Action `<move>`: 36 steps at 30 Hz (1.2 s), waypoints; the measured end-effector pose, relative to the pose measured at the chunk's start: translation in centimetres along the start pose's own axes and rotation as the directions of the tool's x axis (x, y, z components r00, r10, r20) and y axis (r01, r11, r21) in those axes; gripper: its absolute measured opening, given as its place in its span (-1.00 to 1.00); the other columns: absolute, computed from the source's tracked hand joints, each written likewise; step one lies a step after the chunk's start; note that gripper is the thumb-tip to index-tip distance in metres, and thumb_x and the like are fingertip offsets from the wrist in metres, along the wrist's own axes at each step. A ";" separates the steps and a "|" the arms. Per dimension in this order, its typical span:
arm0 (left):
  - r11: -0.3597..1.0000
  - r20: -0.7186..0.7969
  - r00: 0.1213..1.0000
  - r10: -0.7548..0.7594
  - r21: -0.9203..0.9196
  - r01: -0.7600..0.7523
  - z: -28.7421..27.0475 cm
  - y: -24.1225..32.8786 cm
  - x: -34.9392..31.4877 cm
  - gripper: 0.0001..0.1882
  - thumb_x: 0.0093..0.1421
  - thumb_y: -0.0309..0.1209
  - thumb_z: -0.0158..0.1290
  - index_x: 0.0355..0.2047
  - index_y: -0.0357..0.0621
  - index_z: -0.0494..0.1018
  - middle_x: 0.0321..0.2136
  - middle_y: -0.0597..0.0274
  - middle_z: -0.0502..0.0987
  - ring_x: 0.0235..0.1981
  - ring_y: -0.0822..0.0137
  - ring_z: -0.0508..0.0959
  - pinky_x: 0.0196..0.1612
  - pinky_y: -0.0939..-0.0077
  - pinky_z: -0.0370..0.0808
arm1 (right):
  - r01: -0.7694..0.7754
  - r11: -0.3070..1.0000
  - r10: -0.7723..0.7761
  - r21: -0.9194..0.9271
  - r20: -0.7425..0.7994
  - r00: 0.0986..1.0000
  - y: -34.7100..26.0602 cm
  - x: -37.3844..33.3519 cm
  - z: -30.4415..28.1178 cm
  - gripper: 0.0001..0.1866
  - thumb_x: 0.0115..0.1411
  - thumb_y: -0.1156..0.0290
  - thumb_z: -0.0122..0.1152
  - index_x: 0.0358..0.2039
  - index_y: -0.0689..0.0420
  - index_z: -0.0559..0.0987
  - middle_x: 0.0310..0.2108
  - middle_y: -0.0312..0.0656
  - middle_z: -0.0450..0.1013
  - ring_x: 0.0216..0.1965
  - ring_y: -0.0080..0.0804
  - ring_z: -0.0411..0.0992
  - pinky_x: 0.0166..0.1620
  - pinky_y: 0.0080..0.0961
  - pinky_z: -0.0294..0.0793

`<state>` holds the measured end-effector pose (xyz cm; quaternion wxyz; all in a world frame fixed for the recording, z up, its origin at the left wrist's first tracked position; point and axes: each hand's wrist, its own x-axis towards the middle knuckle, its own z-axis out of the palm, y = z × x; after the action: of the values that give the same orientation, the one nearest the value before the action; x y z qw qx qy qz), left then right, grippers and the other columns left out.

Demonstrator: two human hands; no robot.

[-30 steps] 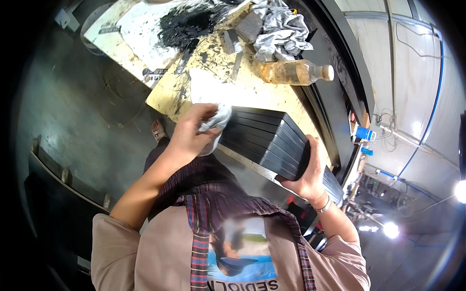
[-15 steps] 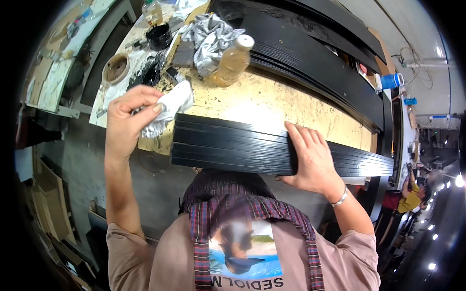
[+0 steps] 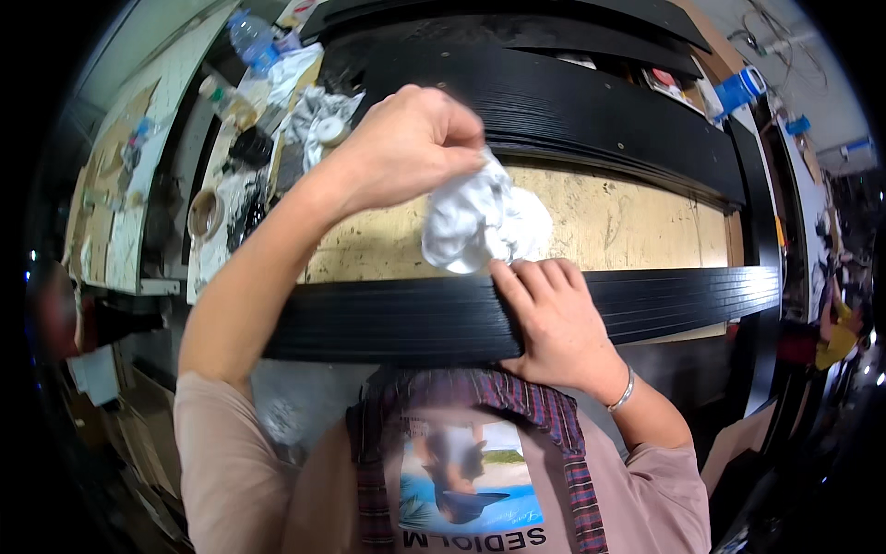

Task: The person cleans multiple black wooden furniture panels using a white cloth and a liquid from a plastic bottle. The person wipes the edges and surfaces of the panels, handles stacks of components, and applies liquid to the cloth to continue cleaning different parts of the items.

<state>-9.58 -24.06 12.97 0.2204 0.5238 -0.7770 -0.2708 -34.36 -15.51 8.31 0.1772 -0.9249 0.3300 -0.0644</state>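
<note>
Pinched in the fingers of my left hand (image 3: 420,138) is a crumpled white cloth (image 3: 484,222), hanging over the bench just beyond a stack of black boards (image 3: 397,319). The long, narrow boards lie side by side across the bench's near edge in front of me. My right hand (image 3: 558,319) grips them across their width, fingers over the far edge and thumb at the near edge. The cloth's lower end is close to my right fingertips; whether they touch I cannot tell.
Wide black panels (image 3: 572,111) lie stacked at the back of the yellowish benchtop (image 3: 637,217). To the left are a black pot (image 3: 251,148), a round tub (image 3: 205,214), a grey rag (image 3: 318,115) and plastic bottles (image 3: 254,42). A blue bottle (image 3: 740,90) is at the far right.
My left hand has carried the white cloth rightward and away from me, from the boards' left end to above the bench. My right hand keeps its hold on the boards. The view has shifted.
</note>
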 end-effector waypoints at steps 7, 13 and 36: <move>0.853 0.038 0.994 0.107 -0.517 -0.073 1.9 3.4 4.6 -0.79 0.42 -0.31 -0.04 -0.26 -0.20 0.43 -0.46 0.48 0.45 -0.44 0.67 0.40 -0.37 0.69 0.38 | 0.016 0.999 -0.017 0.035 0.014 1.000 0.6 -0.5 0.2 -0.01 -0.21 0.24 0.51 0.24 0.31 0.28 -0.14 -0.05 0.34 -0.05 -0.12 0.34 0.21 -0.18 0.21; 0.685 0.108 0.982 -0.157 -0.704 0.188 2.8 -2.9 2.2 -0.81 0.41 -0.34 -0.04 -0.23 -0.22 0.44 -0.31 0.28 0.54 -0.25 0.47 0.56 -0.02 0.42 0.57 | 0.008 1.000 -0.009 0.025 0.041 0.999 1.1 -0.5 0.1 -0.02 -0.18 0.21 0.50 0.23 0.32 0.29 -0.10 -0.04 0.34 -0.04 -0.13 0.31 0.22 -0.19 0.20; 0.884 -0.152 0.903 -0.403 -0.322 0.340 4.4 -18.8 -1.0 -0.49 0.08 -0.33 0.33 0.05 -0.09 0.51 -0.05 0.20 0.59 -0.07 0.38 0.58 0.05 0.43 0.51 | -0.029 0.992 0.025 0.125 0.035 0.999 0.9 -0.2 0.2 -0.14 -0.19 0.36 0.37 0.20 0.30 0.33 -0.16 -0.06 0.33 -0.09 -0.13 0.31 0.19 -0.15 0.20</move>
<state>1.07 -27.98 -2.69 0.3207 0.6519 -0.5852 -0.3601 -35.02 -16.03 7.80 0.2412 -0.9084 0.3347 -0.0670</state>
